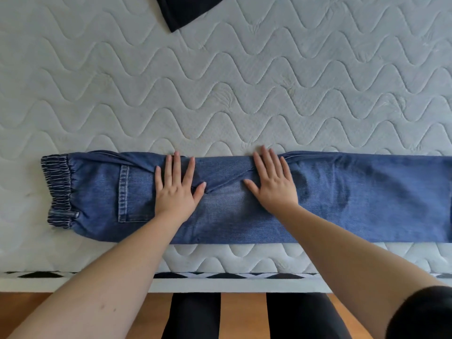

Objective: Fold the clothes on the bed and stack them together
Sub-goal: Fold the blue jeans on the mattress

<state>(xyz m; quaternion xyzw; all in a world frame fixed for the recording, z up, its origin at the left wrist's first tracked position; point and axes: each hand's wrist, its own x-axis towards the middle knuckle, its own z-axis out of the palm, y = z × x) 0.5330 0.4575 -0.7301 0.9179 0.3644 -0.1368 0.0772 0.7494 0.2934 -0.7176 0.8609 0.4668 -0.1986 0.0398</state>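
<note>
A: Head view: blue jeans (244,206) folded lengthwise, lying across the lower middle of the bed (220,81), waistband at frame left.

B: And the left hand (177,187)?

A: Flat, fingers spread, pressing by the back pocket. Right hand (274,182) likewise, splayed flat mid-frame. Dark garment (186,11) at top edge.

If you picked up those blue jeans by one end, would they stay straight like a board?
Probably not. The jeans lie flat and creased under the left hand and right hand, so they would likely droop. Denim looks thick, so perhaps heavyish. On the quilted mattress they would probably drag, not slide.
</note>
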